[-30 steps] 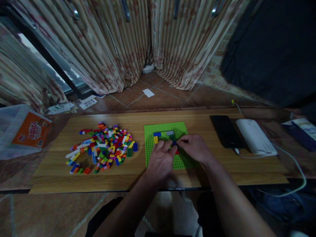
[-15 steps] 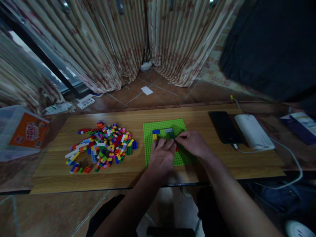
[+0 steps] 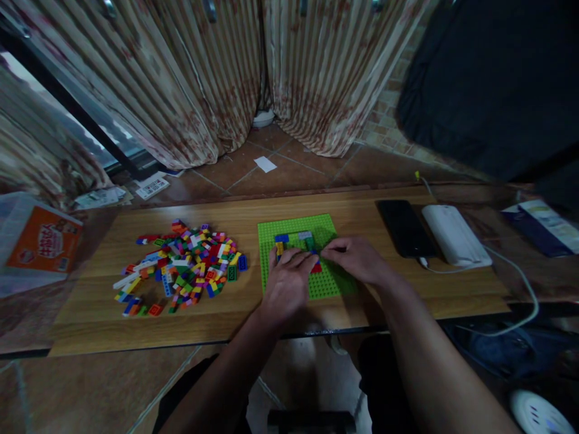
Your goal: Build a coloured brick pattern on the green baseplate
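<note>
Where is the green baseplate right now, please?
In the head view, the green baseplate lies on the table, partly beneath the left hand, between the loose bricks on the left and the black device on the right.

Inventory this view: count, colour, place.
table: 1, brown, centre
baseplate: 1, green, on table
built bricks: several, mixed, on baseplate
loose bricks: many, mixed, table left
phone: 1, black, table right
device: 1, white, right of phone
cables: count unclear, white, right
tub: 1, clear, far left
curtains: several, striped, back
papers: several, pale, floor
packet: 1, blue-white, far right
cloth: 1, dark, upper right
disc: 1, white, bottom right
legs: 2, dark-clothed, below table
left hand: 1, bare, over built bricks
right hand: 1, bare, over baseplate's right
</note>
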Demonstrator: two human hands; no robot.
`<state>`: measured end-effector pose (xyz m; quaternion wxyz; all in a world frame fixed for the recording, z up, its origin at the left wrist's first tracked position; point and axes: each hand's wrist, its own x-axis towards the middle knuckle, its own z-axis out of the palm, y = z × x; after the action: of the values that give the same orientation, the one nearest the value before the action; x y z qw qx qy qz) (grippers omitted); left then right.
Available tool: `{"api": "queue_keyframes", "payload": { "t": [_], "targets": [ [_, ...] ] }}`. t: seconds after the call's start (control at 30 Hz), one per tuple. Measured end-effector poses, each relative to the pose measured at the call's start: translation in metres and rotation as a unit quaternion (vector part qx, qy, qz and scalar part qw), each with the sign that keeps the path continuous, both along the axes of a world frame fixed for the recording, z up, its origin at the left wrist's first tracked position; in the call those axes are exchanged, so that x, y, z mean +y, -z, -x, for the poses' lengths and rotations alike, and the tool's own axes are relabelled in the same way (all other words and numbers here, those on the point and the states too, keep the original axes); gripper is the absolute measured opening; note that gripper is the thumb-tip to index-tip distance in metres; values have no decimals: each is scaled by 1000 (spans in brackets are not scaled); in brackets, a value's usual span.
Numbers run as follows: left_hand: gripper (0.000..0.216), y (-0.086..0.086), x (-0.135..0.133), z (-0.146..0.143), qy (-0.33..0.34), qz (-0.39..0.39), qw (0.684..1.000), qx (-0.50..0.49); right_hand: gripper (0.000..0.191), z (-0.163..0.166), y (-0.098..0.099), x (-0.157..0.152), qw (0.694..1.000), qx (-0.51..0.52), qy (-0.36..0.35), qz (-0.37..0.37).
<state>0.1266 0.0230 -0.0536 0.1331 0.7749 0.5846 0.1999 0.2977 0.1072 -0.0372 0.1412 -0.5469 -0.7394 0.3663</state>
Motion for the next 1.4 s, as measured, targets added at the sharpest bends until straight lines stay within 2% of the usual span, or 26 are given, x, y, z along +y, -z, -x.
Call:
{"api": "queue_keyframes", "payload": {
  "t": [0.2, 0.53, 1.0, 1.23, 1.3, 1.4],
  "targets": [
    [28, -2, -1, 1, -43, -16, 998, -32, 22, -4, -8, -9, 998, -24, -47, 21],
    [23, 1, -4, -5, -20, -24, 1000, -2, 21, 5, -6, -7, 997, -67, -38, 3],
    [21, -1, -5, -11, -42, -12, 999, 9, 19, 13, 1, -7, 998, -56, 3, 0],
    [23, 4, -9, -11, -54, -23, 998, -14, 24, 6, 3, -6, 1000, -21, -18, 13],
    [23, 1, -10, -8, -58, -29, 997, -34, 27, 1, 2, -3, 1000, 8, -1, 14],
    [24, -5, -8, 3, -76, -47, 993, -76, 32, -6, 0, 1, 996, 25, 79, -26]
  ]
}}
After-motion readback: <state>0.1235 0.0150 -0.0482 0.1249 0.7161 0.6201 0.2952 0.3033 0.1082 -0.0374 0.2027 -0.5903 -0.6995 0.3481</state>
